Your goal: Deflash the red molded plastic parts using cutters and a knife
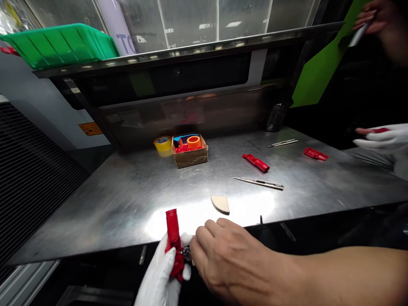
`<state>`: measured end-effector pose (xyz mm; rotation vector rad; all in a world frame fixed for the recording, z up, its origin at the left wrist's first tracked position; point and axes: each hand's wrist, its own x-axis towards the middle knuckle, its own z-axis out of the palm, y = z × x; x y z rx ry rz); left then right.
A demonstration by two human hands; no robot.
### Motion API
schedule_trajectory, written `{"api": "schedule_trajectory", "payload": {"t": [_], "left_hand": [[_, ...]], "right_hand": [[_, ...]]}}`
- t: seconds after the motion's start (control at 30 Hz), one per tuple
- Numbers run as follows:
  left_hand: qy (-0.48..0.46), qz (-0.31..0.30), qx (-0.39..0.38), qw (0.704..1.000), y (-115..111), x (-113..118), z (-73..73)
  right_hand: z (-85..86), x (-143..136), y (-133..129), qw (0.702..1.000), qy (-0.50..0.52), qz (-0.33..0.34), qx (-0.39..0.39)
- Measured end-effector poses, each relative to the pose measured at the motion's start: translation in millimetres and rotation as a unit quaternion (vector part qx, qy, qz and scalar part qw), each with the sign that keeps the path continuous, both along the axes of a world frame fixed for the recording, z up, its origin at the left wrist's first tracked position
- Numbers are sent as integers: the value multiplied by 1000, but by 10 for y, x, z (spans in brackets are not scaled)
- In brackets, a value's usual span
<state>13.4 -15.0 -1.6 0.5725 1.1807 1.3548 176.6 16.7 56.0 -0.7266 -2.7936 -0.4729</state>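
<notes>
My left hand (159, 272), in a white glove, is closed around a red plastic part (173, 229) with a tube-shaped upper end, held upright at the table's front edge. My bare right hand (229, 257) is curled shut right beside it. A small shiny metal piece (186, 254) shows between the right fingers and the red part; what it belongs to is hidden. Just beyond my hands lies a beige, fan-shaped flat piece (220, 204). Farther right are a slim metal craft knife or pen-like tool (259, 183) and another red plastic part (256, 162).
On the metal table (127, 199) stand a cardboard box (191, 159) of red and orange pieces and yellow tape (162, 144). Tweezers (283, 143) and a red part (315, 154) lie right. A green bin (63, 44) sits above. A co-worker's gloved hand (387, 138) is at right.
</notes>
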Motion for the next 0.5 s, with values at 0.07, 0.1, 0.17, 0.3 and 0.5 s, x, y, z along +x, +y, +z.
{"api": "schedule_trajectory", "payload": {"t": [0.07, 0.1, 0.17, 0.3, 0.5], "left_hand": [[0, 9, 7, 1000, 16, -11, -25], [-7, 15, 9, 1000, 27, -13, -45], [-27, 29, 9, 999, 47, -12, -84], [-38, 20, 22, 999, 52, -1, -98], [25, 11, 45, 999, 54, -3, -52]], "right_hand": [[-8, -24, -5, 999, 16, -27, 10], [-9, -34, -7, 999, 20, -35, 12], [-2, -46, -8, 999, 20, -44, 10], [20, -49, -10, 998, 20, -51, -13], [-19, -80, -1, 998, 16, -63, -3]]}}
